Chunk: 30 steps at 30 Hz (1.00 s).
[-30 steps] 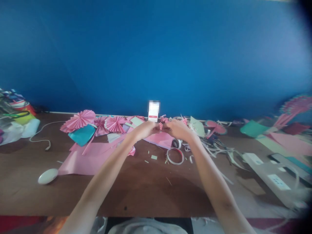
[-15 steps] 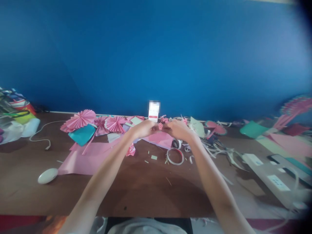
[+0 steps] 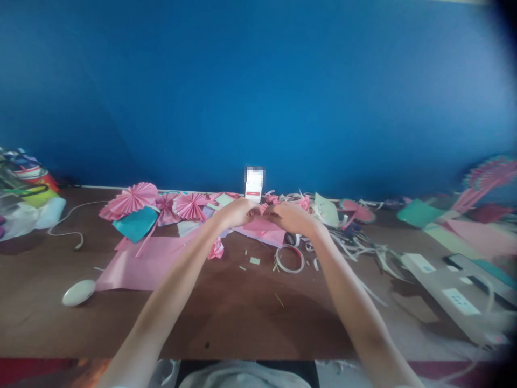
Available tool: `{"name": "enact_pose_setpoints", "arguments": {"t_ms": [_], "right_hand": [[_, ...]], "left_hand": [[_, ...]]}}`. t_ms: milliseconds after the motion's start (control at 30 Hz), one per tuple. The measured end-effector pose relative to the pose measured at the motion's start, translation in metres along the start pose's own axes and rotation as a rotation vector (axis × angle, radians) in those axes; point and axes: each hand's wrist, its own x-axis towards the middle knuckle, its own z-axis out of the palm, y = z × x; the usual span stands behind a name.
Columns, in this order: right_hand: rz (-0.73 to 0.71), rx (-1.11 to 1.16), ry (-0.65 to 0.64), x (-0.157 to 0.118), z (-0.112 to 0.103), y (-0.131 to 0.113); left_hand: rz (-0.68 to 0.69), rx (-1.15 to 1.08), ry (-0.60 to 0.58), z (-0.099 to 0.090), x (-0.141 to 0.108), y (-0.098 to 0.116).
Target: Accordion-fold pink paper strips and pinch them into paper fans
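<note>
Both hands are raised over the back of the desk, close together with fingers bent inward. Between them shows a small piece of pink pleated paper (image 3: pixel 263 208), pinched at its left by my left hand (image 3: pixel 238 213) and at its right by my right hand (image 3: pixel 291 216). My fingertips partly cover it. Below the hands lies a flat pink paper sheet (image 3: pixel 264 231). Just behind them a phone (image 3: pixel 253 186) with a lit screen leans upright against the blue wall.
Pink paper fans (image 3: pixel 139 199), a teal paper piece (image 3: pixel 135 223) and a large pink sheet (image 3: pixel 141 264) lie left. A tape roll (image 3: pixel 290 258) and paper scraps (image 3: pixel 254 261) sit centre. A white mouse (image 3: pixel 78 292) is front left; a power strip (image 3: pixel 440 291) stands right.
My hands stay in nearly the same place, with only a slight shift of the fingers around the pink pleated paper. Nothing else has visibly moved.
</note>
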Motion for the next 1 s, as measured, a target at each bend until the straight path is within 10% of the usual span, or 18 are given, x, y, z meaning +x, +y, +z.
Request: {"name": "enact_pose_setpoints", "arguments": {"t_ms": [1000], "right_hand": [[0.015,-0.105,0.032,-0.002,-0.002,0.004]], "left_hand": [[0.001,-0.083,-0.049,0.012,0.005,0.0]]}}
